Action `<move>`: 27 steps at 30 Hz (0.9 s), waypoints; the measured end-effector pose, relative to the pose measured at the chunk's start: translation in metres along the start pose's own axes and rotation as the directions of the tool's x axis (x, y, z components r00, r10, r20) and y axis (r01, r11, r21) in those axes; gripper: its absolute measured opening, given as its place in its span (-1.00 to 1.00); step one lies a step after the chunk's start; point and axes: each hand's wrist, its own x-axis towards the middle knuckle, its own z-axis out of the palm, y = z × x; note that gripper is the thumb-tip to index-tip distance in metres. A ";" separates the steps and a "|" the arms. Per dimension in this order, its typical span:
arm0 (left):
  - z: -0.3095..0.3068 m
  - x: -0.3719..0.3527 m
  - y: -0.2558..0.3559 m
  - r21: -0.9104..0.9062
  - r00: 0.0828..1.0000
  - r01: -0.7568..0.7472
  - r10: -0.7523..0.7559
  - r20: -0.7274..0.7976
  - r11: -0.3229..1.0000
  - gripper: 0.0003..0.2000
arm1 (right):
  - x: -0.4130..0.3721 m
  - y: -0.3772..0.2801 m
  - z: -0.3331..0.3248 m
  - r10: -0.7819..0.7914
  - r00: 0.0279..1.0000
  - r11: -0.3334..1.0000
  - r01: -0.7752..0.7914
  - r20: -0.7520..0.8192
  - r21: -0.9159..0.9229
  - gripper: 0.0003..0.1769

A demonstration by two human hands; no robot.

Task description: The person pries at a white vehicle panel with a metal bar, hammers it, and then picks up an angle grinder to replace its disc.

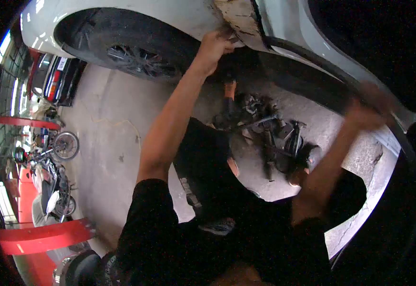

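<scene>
My left hand (213,51) is raised to the lower rear corner of a pale car's front fender (179,16). Its fingers are curled closed there, and a small light-coloured bit shows at the fingertips; what they grip I cannot tell. Right behind that corner is a stained, rusty body panel (240,21). My right hand (370,112), smeared by motion, is at the car's sill (327,74), well to the right of the left one. The front wheel (141,57) is left of my left hand.
Below the sill, a pile of dark metal parts and tools (279,138) lies on the concrete floor (108,157), by my feet. A yellow cord (117,124) crosses the floor. Further left are a dark car (55,78), motorcycles (58,190) and red lift posts (46,237).
</scene>
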 end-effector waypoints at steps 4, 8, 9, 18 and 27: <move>0.004 -0.013 -0.001 0.161 0.985 0.174 -0.169 -0.046 0.971 -0.42 | 0.008 0.020 -0.037 0.205 0.903 0.847 -0.357 0.378 0.393 -0.74; 0.018 -0.007 0.004 -0.025 0.984 0.026 -0.030 -0.175 0.999 -0.64 | -0.029 -0.032 0.012 0.025 0.985 0.996 -0.040 0.170 0.081 -0.73; 0.016 -0.007 0.003 -0.036 0.982 0.043 -0.049 -0.180 0.998 -0.64 | -0.025 -0.045 0.009 0.024 0.984 0.995 -0.039 0.175 0.087 -0.73; 0.002 0.005 -0.001 -0.008 0.965 0.215 -0.214 -0.150 0.977 -0.45 | -0.063 0.006 0.045 0.000 0.927 0.991 -0.051 0.376 0.127 -0.69; 0.008 -0.003 0.004 -0.011 0.982 0.067 -0.068 -0.177 0.998 -0.71 | 0.016 -0.070 0.013 -0.008 0.782 0.942 -0.203 0.623 0.267 -0.74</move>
